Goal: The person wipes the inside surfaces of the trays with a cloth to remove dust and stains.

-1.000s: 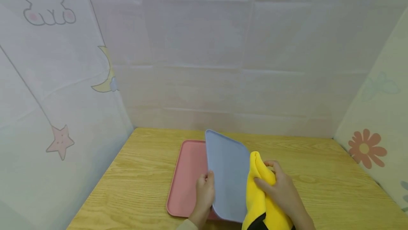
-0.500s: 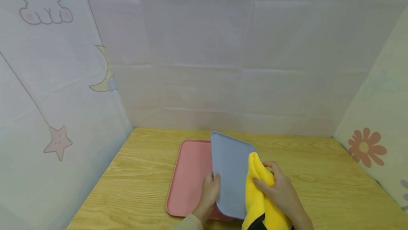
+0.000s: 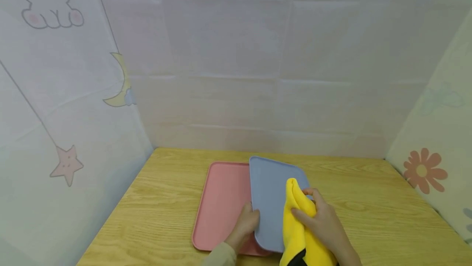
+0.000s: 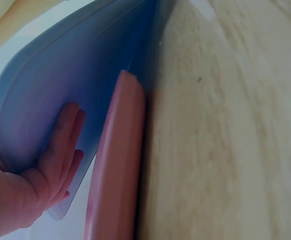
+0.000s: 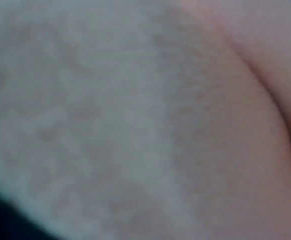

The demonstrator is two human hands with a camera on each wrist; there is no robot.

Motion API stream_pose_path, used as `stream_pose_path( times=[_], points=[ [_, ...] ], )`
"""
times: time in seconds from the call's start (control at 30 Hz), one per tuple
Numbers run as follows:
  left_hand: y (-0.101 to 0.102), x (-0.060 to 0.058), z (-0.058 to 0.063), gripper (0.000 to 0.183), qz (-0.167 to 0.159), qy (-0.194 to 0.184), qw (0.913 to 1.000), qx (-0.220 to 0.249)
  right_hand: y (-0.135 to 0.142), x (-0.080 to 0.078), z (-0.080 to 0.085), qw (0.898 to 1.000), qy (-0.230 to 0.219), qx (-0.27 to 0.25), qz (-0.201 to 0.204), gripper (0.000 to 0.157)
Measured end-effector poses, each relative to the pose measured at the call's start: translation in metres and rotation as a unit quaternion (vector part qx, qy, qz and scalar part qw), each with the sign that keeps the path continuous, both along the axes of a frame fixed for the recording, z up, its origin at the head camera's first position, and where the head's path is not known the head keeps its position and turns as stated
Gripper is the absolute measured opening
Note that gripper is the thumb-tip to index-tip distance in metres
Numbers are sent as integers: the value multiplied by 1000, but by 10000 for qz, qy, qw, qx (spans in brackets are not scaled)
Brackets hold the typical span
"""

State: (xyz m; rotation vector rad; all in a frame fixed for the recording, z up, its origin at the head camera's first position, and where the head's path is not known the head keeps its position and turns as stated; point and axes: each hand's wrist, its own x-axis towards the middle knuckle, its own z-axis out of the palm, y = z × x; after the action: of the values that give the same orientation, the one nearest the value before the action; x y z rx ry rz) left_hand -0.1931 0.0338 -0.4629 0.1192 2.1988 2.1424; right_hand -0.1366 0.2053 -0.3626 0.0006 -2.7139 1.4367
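Blue tray (image 3: 271,200) over pink tray's (image 3: 223,204) right edge in left hand's (image 3: 246,223) grip, yellow cloth (image 3: 294,233) in right hand's (image 3: 325,221) grip.

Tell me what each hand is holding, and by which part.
The left hand holds the blue tray by its left edge, toward the near corner. The right hand grips the yellow cloth by its upper right side, below the folded tip.

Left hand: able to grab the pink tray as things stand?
Probably not without letting go first: the left hand grips the blue tray, which hides the right part of the pink tray in the head view. The pink tray's left side lies uncovered, though.
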Motion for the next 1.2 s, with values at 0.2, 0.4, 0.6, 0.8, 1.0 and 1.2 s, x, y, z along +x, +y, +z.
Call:
stream_pose_path(
  times=[0.2,0.4,0.6,0.8,1.0,1.2],
  points=[
    [5,-1,-2,25,34,45,10000,-57,0,1,2,10000,-32,72,3,52],
    [9,-5,-6,27,-81,151,9998,-39,-1,2,2,10000,-25,80,-44,49],
    [13,-7,-8,23,-116,69,9999,-92,-1,3,2,10000,-23,83,-15,50],
    [15,-9,-10,22,-101,59,9998,-158,-1,2,2,10000,-72,-5,8,48],
    [16,-10,-8,25,-186,26,9996,-215,-2,2,1,9999,-58,-96,20,47],
    [19,-10,-3,28,-380,67,9992,-145,-2,2,1,9999,-64,-93,51,47]
  ],
)
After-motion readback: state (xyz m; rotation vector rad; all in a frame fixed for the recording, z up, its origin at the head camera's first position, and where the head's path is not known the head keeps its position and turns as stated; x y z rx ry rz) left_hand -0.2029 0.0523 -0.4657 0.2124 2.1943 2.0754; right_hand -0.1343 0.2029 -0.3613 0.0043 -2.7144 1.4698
